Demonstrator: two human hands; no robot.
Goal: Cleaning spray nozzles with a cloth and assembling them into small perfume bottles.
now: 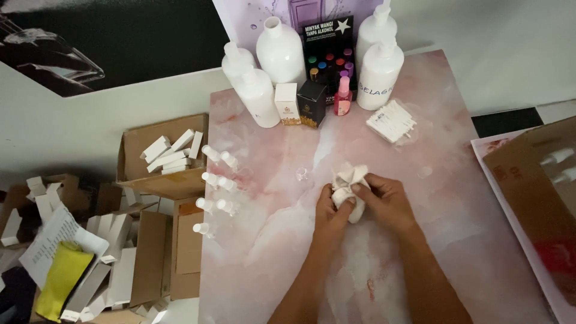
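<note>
The pink marbled tabletop (pixel 456 198) fills most of the view, and off its left edge stands an open cardboard box (pixel 135 157) holding small white cartons (pixel 170 153), with more flattened cartons scattered on the floor around a yellow cloth (pixel 60 279). Another cardboard box (pixel 540 192) sits beyond the right edge of the tabletop. Along the far edge stand four large white plastic bottles (pixel 281 53), and between them a dark display card (pixel 327 48) with rows of coloured dots. In front of these, still near the far edge, are a small white box (pixel 287 103), a small black box (pixel 312 103) and a little pink bottle (pixel 343 99), while a white bundle of thin sticks (pixel 391 120) lies toward the far right corner. Along the left edge a row of small clear spray bottles (pixel 217 180) with white caps lies in pairs. Near the middle of the tabletop both hands meet on a crumpled white cloth (pixel 351 189), which is bunched into a ball just above the surface. The left hand (pixel 330 210) cups the cloth from the left with its fingers curled round it, and the right hand (pixel 384 201) presses in from the right, thumb and fingers pinching the folds. Just left of the hands stands a tiny clear glass vial (pixel 302 174), apart from them.
</note>
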